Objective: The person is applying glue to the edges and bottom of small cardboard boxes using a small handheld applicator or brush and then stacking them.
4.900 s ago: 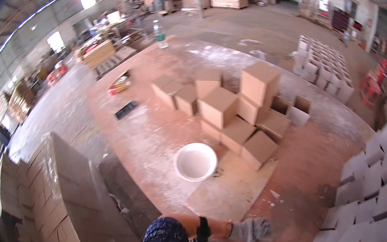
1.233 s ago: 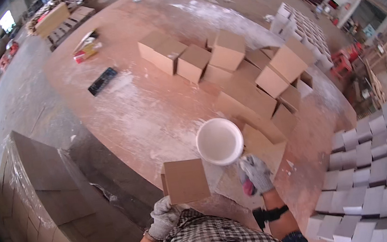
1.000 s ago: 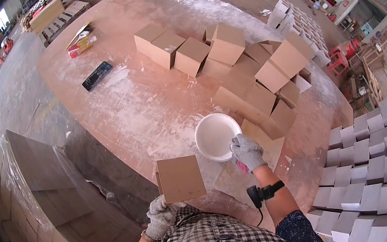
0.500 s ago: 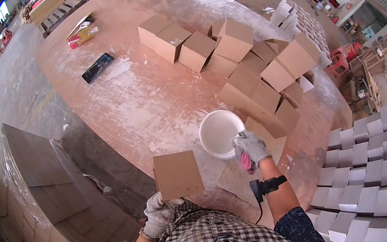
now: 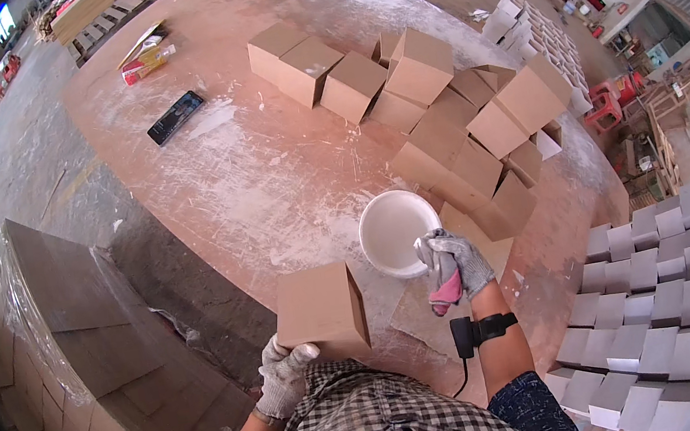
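At the near edge of the worktop (image 5: 267, 165), the left hand (image 5: 283, 374) gripped the lower edge of a cardboard box (image 5: 320, 310), probably light and stiff but crushable. The right hand (image 5: 458, 263) clutched a pink cloth (image 5: 446, 289), soft and limp, beside the white bowl (image 5: 396, 230).

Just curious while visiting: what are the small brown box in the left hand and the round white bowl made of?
The small brown box looks like matte cardboard: flat, dull, sharply folded faces. The round white bowl seems smooth plastic, possibly enamel; its thin rim and even white surface leave that open.
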The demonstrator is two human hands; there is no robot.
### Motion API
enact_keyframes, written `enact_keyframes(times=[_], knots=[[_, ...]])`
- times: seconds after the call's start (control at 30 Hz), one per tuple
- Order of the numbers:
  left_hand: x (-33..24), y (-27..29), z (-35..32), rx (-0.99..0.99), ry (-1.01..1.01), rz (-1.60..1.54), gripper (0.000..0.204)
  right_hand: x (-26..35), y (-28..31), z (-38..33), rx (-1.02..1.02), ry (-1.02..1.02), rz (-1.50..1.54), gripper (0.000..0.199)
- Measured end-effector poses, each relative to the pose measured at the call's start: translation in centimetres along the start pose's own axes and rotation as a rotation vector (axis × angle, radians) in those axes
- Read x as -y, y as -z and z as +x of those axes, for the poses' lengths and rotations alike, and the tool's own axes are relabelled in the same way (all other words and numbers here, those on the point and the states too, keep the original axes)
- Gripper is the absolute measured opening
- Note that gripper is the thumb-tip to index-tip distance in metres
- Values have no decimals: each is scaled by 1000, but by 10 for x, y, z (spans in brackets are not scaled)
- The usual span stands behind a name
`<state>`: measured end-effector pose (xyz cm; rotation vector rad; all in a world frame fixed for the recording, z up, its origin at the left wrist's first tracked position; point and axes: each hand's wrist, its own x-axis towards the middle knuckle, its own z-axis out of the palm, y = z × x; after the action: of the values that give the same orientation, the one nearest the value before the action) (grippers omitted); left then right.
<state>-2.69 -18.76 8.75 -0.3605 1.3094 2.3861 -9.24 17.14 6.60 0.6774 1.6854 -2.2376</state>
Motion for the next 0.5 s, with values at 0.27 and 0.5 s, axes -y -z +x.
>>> enact_keyframes(times=[0.27,0.5], knots=[[10,-13,6,69,190,-255,69,-6,-18,-58,-23,3,290,27],[39,-49,14,331,421,-286,75,-15,3,-135,-119,180,90,18]])
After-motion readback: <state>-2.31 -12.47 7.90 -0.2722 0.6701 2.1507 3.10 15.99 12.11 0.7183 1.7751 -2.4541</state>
